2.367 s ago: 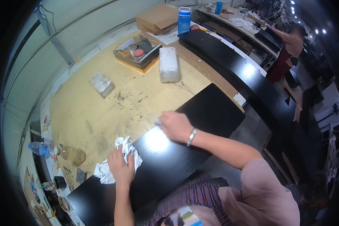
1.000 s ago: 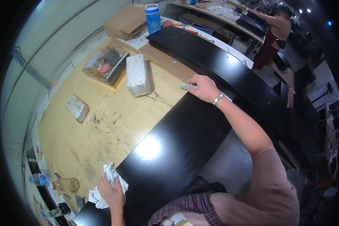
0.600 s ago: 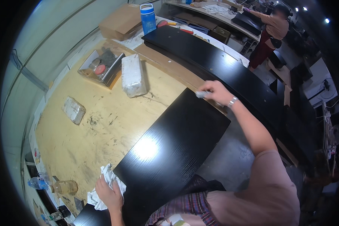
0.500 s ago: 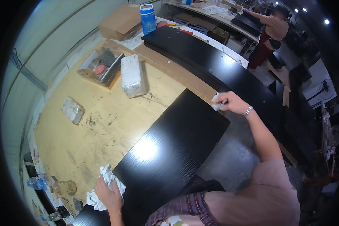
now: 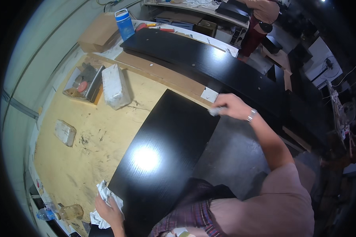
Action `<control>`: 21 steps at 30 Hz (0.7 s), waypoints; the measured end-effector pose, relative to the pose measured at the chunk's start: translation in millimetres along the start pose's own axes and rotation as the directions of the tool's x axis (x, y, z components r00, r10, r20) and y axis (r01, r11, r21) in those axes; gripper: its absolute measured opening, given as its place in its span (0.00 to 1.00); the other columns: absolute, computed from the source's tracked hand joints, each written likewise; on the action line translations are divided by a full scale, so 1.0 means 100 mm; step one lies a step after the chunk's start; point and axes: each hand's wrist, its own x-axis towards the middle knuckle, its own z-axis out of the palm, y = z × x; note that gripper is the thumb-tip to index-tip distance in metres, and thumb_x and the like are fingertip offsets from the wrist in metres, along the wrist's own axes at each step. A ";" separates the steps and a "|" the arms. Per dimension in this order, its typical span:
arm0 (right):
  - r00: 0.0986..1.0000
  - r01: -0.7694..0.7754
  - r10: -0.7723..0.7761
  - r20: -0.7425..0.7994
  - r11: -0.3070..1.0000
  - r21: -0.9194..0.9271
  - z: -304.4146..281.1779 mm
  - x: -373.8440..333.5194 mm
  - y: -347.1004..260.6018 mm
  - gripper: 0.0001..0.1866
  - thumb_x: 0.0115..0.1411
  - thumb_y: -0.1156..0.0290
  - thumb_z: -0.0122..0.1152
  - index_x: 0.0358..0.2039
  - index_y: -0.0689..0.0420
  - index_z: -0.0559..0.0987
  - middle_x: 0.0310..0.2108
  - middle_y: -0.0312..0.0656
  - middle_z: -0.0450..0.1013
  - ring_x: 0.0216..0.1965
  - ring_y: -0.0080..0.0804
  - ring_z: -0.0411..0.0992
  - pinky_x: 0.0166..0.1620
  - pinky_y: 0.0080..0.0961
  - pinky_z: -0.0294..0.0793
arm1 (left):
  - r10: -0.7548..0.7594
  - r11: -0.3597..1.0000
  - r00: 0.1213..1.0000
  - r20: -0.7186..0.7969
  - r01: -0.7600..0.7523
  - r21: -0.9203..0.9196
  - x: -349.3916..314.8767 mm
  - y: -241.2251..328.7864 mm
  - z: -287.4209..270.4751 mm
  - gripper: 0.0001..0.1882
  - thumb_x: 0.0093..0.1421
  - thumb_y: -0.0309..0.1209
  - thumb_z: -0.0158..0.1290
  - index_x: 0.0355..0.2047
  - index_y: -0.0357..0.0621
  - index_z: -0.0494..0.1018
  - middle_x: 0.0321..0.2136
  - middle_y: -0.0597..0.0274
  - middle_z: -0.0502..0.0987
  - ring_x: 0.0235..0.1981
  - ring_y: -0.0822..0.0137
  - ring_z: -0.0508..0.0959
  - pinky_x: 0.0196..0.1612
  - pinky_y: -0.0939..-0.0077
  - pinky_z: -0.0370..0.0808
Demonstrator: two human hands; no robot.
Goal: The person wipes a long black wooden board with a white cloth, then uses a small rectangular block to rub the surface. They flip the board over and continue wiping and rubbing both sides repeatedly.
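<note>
Workroom: Pale wall (image 5: 39, 51) curves along the left of the frame; grey floor (image 5: 233, 150) shows right of center.
Table (image 5: 103, 152): A yellowish top, scuffed and dark-smudged, fills the left half of the frame.
Panel (image 5: 166, 126): Black, flat and smooth, it runs from the center down to the lower left, its far end beside the floor. Faint fine grain shows around a round white glare; the far end looks deeper and more matte.
Right hand (image 5: 233, 106): Right of center, by the far right corner of the panel, fingers pinch a pad; whether it touches the panel cannot be told.
Pad (image 5: 214, 111): Small, pale grey, slightly blurred.
Left hand (image 5: 108, 211): At lower left, fingers bend over a cloth; whether they clench it or only press it cannot be told.
Cloth (image 5: 103, 191): White and crumpled, at the panel's left edge.
Blocks: A long white block (image 5: 116, 87) and a smaller, stained block (image 5: 65, 132) lie at left.
Box (image 5: 95, 91): Open, upper left, with a red-topped tin (image 5: 82, 86) inside.
Boards (image 5: 209, 57): Glossy black, stacked across the upper center.
Far edge: A carton (image 5: 99, 33) stands beside a blue bottle (image 5: 125, 27), upper left.
Background: A co-worker (image 5: 261, 19) in a dark red apron stands at upper right.
</note>
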 end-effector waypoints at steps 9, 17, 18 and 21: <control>0.834 0.023 0.085 -0.545 0.982 0.189 0.28 -0.63 -0.01 0.15 0.53 0.76 0.66 0.43 0.60 0.83 0.36 0.42 0.76 0.38 0.36 0.76 0.42 0.27 0.73 | -0.002 1.000 1.000 -0.003 0.002 -0.026 0.03 0.04 0.00 0.23 0.65 0.31 0.51 0.58 0.30 0.66 0.48 0.40 0.72 0.50 0.39 0.71 0.55 0.52 0.66; 0.863 -0.188 0.265 -0.430 0.959 0.213 0.35 -0.79 -0.08 0.13 0.54 0.73 0.67 0.42 0.58 0.84 0.36 0.43 0.77 0.36 0.40 0.77 0.40 0.31 0.74 | -0.012 0.999 1.000 -0.005 0.012 -0.039 0.01 -0.02 0.00 0.23 0.67 0.31 0.51 0.58 0.30 0.66 0.49 0.40 0.73 0.51 0.40 0.71 0.56 0.54 0.67; 0.841 -0.167 0.274 -0.467 0.952 0.258 0.36 -0.81 -0.08 0.13 0.53 0.73 0.67 0.41 0.59 0.84 0.36 0.44 0.77 0.36 0.40 0.77 0.40 0.31 0.74 | -0.007 0.999 1.000 -0.019 0.006 -0.042 0.02 -0.03 0.02 0.23 0.67 0.32 0.51 0.58 0.30 0.66 0.50 0.40 0.73 0.51 0.40 0.71 0.56 0.54 0.67; 0.733 0.041 0.118 -0.670 0.975 0.216 0.49 -0.69 -0.16 0.15 0.50 0.81 0.67 0.41 0.62 0.83 0.32 0.38 0.74 0.31 0.24 0.71 0.35 0.21 0.69 | 0.003 0.999 0.999 -0.034 -0.004 -0.035 0.01 -0.06 0.06 0.23 0.67 0.32 0.50 0.58 0.30 0.66 0.51 0.39 0.72 0.52 0.40 0.71 0.57 0.55 0.67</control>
